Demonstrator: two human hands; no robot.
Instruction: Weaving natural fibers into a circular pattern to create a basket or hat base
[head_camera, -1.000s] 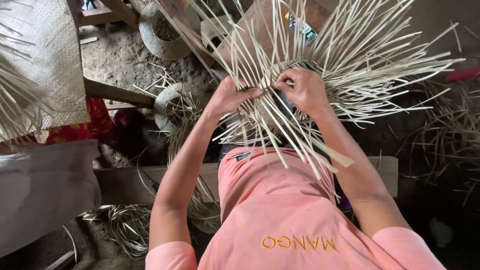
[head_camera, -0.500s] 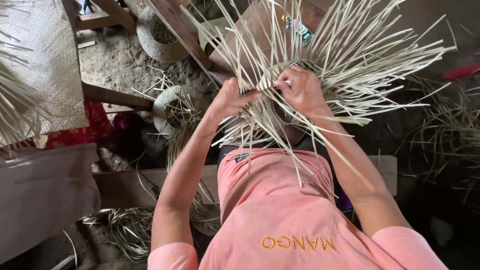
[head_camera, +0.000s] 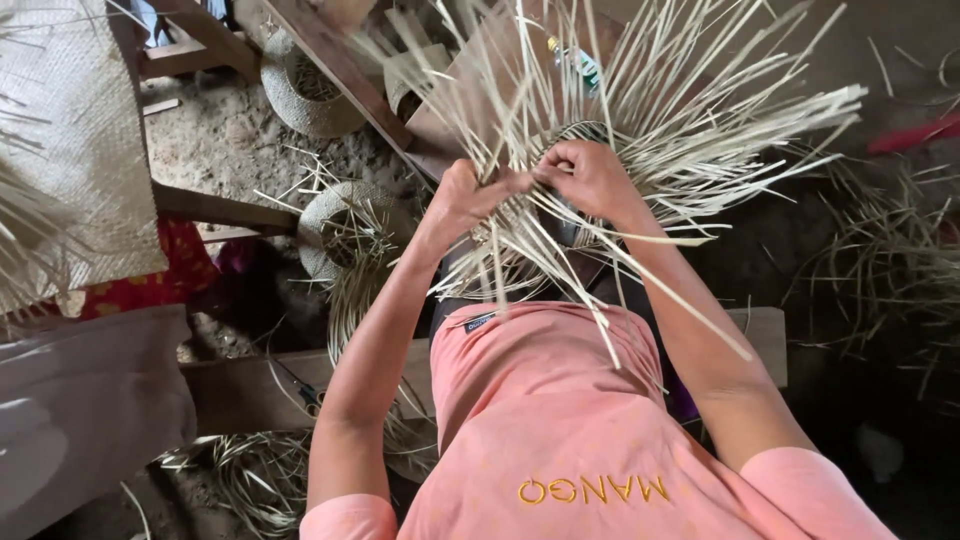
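Hands drawn closer together; left hand (head_camera: 468, 196), right hand (head_camera: 590, 178) both pinching woven strips (head_camera: 640, 110). Risk: strip kinks, weave loosens.

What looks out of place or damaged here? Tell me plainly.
Nothing looks damaged. The left hand and right hand grip the half-woven basket, its loose strips fanning outward unwoven. Cut strips lie scattered on the ground, untidy rather than broken.

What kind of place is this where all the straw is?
Probably a home weaving workshop. The hands work pale strips into a half-made basket; other woven baskets and a woven mat sit on the dirt floor.
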